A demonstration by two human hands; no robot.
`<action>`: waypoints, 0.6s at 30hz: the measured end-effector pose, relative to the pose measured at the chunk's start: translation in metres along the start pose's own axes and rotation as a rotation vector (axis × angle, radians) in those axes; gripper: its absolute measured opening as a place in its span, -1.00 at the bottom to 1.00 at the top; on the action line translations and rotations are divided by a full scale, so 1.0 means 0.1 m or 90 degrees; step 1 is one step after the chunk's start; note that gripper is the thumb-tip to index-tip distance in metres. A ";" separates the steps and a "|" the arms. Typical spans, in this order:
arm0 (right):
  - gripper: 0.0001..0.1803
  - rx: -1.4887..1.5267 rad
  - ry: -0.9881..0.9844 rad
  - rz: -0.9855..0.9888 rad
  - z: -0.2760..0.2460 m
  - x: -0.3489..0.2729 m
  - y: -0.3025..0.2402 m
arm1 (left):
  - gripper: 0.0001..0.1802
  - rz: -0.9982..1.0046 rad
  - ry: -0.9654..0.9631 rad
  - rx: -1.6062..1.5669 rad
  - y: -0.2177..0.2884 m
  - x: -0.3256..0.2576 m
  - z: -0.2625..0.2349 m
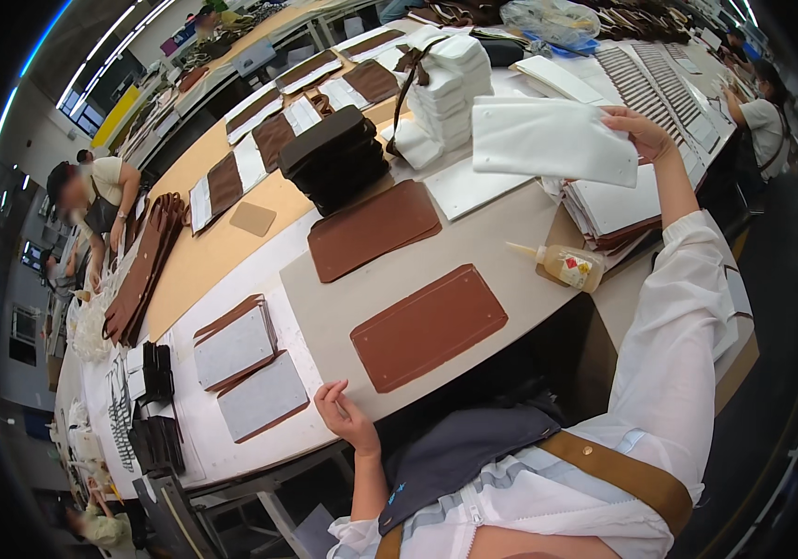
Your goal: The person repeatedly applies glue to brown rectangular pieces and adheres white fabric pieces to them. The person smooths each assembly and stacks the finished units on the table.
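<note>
Raised over the right side of the table, my right hand (641,132) grips a thin white rectangular panel (552,144) by its right end. The panel has small marks near its corners and looks slightly bent. My left hand (347,415) hovers by the table's front edge, empty, its fingers loosely bent and apart. Closest to it lies a brown leather-like panel (429,326) with rounded corners and a lighter line along its border. Another pair of brown panels (375,230) overlaps behind that one. Grey-faced panels with brown edges (264,396) lie to the left.
A glue bottle with a pointed nozzle (571,266) lies at the right edge, beside stacked white and brown pieces (613,200). Behind stand a dark stack (334,158) and a tall white stack (455,84). Brown straps (149,270) lie far left, near a person (105,200).
</note>
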State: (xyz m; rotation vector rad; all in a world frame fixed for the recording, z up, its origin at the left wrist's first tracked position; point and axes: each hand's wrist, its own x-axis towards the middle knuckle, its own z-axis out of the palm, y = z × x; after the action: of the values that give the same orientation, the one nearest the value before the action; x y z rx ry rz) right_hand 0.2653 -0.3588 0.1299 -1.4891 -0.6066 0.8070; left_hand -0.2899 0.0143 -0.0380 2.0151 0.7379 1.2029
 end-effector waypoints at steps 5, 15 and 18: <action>-0.52 -0.081 -0.016 0.099 0.53 0.71 0.01 | -0.81 -0.005 -0.006 0.010 -0.05 -0.01 -0.05; -0.80 -0.538 0.104 -0.243 1.49 1.76 0.98 | -0.79 -0.014 -0.005 0.003 -0.05 -0.02 -0.05; -0.80 -0.582 0.064 -0.192 2.03 1.68 1.03 | -0.77 -0.004 -0.003 0.012 -0.01 0.00 -0.04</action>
State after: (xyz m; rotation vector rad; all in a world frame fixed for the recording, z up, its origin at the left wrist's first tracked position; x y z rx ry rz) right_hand 0.2001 -0.1109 0.0108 -2.1602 -1.1828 0.1918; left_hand -0.2942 0.0161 -0.0375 2.0291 0.7543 1.1912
